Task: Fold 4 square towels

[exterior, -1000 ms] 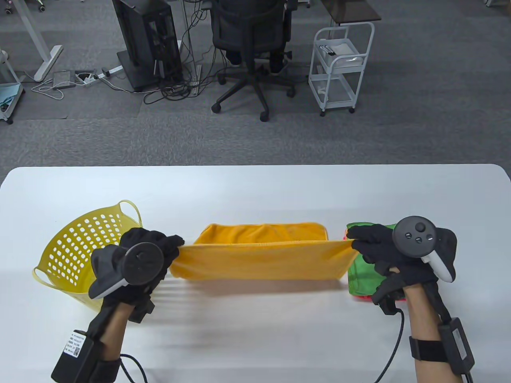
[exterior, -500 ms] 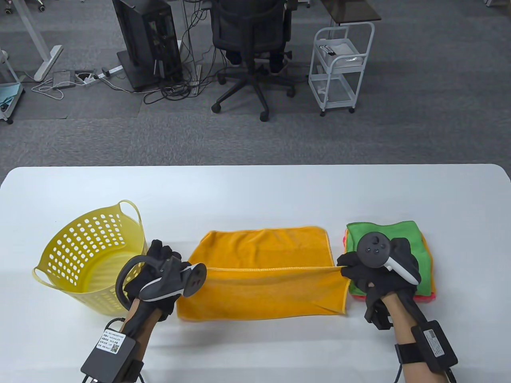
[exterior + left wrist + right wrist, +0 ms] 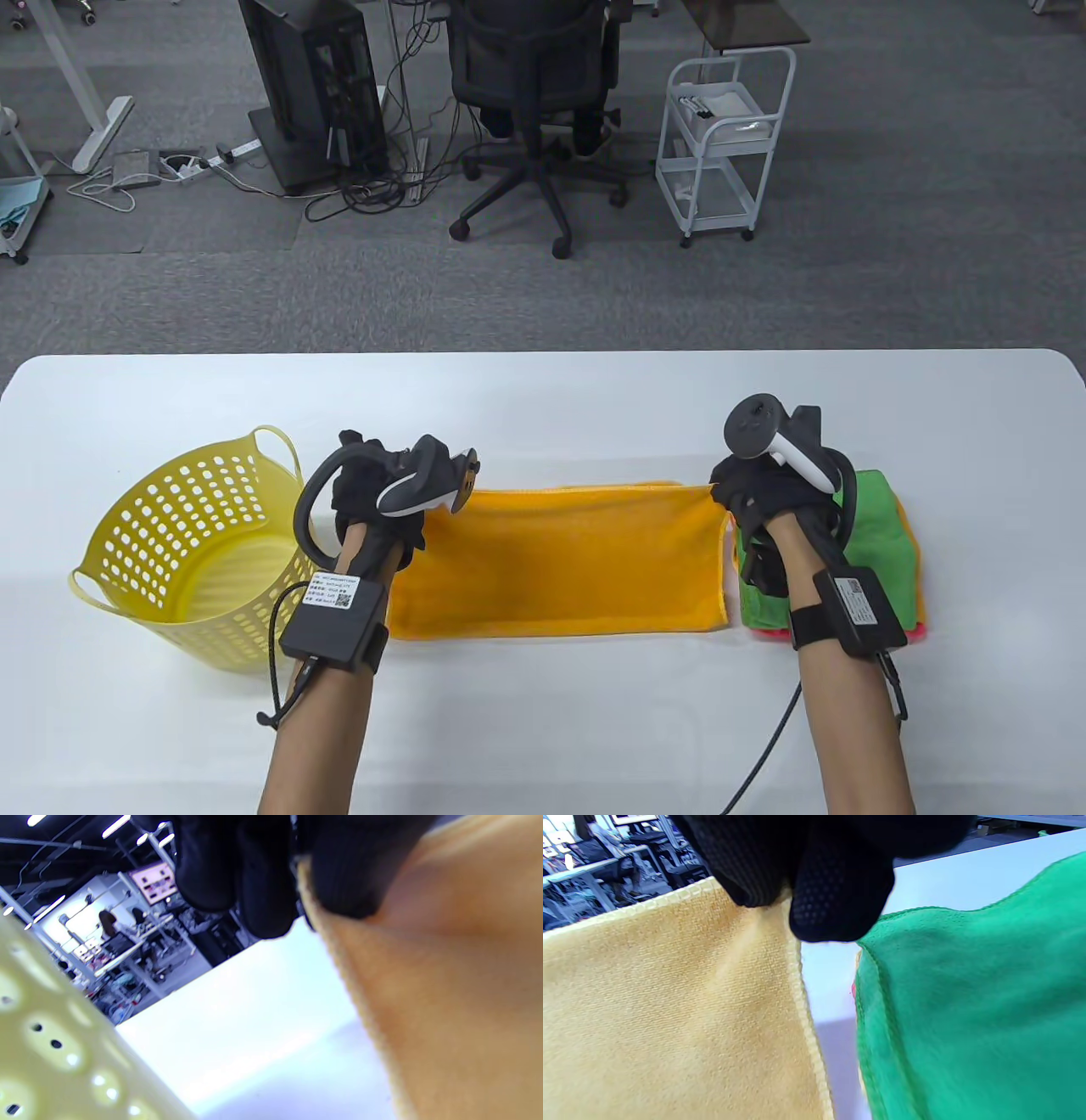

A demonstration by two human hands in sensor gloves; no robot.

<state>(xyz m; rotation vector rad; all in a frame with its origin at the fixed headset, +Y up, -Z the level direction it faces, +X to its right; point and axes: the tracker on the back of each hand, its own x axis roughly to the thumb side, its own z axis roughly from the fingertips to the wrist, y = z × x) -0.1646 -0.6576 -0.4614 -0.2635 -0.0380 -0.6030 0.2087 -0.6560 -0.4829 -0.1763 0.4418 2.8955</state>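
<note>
While the gloved fingers (image 3: 263, 878) of the left hand (image 3: 373, 488) pinch the far left corner of the orange towel (image 3: 560, 560), the fingers (image 3: 835, 895) of the right hand (image 3: 764, 492) are clamped on its far right corner, thumb and fingertips pressed together over the stitched hem. Both forearms reach straight forward from the near edge, wrists bent down, each with a tracker riding on the back of the hand and a black box strapped at the wrist. Between the hands the towel lies flat as a wide, doubled rectangle of soft, short-piled terry with a corded border. Just beside its right edge, apart by a thin strip of bench, sits a stack of folded towels (image 3: 882, 543) with a green one on top and red peeking out underneath; the right wrist partly covers it. To the left stands a yellow plastic basket (image 3: 170, 543), round, perforated with small holes, with loop handles. Everything rests on a smooth white bench (image 3: 543, 399). Beyond it grey carpet carries a black office chair (image 3: 534, 93), a white wire trolley (image 3: 721, 144), a computer tower (image 3: 310, 85) and loose cables.
</note>
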